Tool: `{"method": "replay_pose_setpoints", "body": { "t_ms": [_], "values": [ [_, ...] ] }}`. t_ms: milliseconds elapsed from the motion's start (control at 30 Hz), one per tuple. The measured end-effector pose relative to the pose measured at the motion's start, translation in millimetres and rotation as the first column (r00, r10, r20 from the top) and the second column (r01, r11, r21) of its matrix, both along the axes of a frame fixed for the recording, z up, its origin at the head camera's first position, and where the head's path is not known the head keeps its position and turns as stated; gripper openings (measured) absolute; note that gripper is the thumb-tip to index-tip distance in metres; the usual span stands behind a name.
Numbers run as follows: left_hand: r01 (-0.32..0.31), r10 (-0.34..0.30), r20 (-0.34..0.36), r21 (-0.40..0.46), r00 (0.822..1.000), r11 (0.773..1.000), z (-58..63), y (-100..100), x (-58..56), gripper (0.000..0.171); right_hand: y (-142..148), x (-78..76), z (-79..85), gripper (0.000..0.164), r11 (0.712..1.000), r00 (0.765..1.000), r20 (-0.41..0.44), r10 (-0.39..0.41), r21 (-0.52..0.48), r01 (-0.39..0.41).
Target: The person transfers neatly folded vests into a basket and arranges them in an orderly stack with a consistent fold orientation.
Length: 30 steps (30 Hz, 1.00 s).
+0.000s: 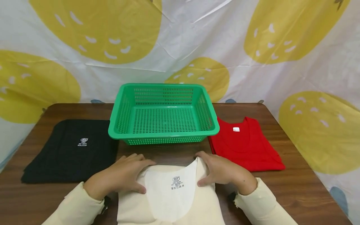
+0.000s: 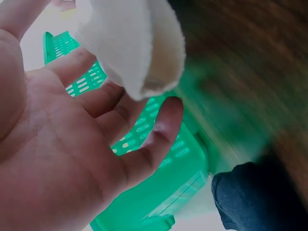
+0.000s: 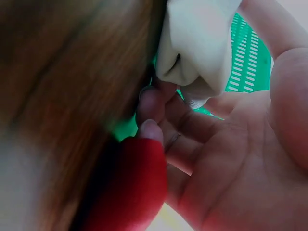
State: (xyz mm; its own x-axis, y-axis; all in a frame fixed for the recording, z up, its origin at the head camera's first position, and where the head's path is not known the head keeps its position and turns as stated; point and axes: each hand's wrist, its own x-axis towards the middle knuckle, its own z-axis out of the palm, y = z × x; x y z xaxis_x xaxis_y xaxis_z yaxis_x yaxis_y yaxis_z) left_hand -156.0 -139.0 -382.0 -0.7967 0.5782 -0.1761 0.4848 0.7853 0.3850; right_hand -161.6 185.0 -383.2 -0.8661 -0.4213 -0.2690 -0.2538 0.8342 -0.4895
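Note:
A folded cream undershirt [image 1: 205, 200] with a white inside back and a dark printed label lies at the near middle of the brown table. My left hand [image 1: 121, 176] holds its upper left corner, thumb on top and fingers at the far edge. At the upper right corner my right hand [image 1: 220, 170] pinches the cloth between thumb and fingers. In the left wrist view, the rolled edge of the undershirt [image 2: 130, 43] lies between thumb and fingers. The right wrist view shows its folded layers [image 3: 197, 43] against the fingers, with the right fingertips beside red cloth [image 3: 130, 178].
Behind the undershirt stands a green slotted basket [image 1: 164, 136] with nothing in it. A folded black shirt [image 1: 67, 156] lies left, a folded red shirt [image 1: 253, 153] right, close to the right hand. A fruit-printed cloth [image 1: 191, 37] hangs behind the table [image 1: 303, 193].

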Motion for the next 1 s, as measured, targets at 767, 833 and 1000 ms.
{"method": "replay_pose_setpoints", "body": {
  "t_ms": [767,833,1000],
  "values": [
    [0.047,-0.042,-0.045,0.121,0.998,0.992,0.7,-14.0,-13.9,0.013,0.5,-6.3,0.3,0.067,0.998,0.999,-0.001,0.038,0.045,-0.038],
    [0.028,-0.024,-0.030,0.128,0.999,0.991,0.6,-13.4,-14.0,0.011,0.5,-6.4,-0.2,0.068,0.998,1.000,0.005,0.026,0.048,-0.026],
    [0.003,0.003,-0.043,0.121,0.999,0.993,-0.3,-11.4,-13.0,0.011,1.6,-6.0,-2.4,0.070,1.000,0.999,0.029,0.013,0.026,-0.013]
  ]
}}
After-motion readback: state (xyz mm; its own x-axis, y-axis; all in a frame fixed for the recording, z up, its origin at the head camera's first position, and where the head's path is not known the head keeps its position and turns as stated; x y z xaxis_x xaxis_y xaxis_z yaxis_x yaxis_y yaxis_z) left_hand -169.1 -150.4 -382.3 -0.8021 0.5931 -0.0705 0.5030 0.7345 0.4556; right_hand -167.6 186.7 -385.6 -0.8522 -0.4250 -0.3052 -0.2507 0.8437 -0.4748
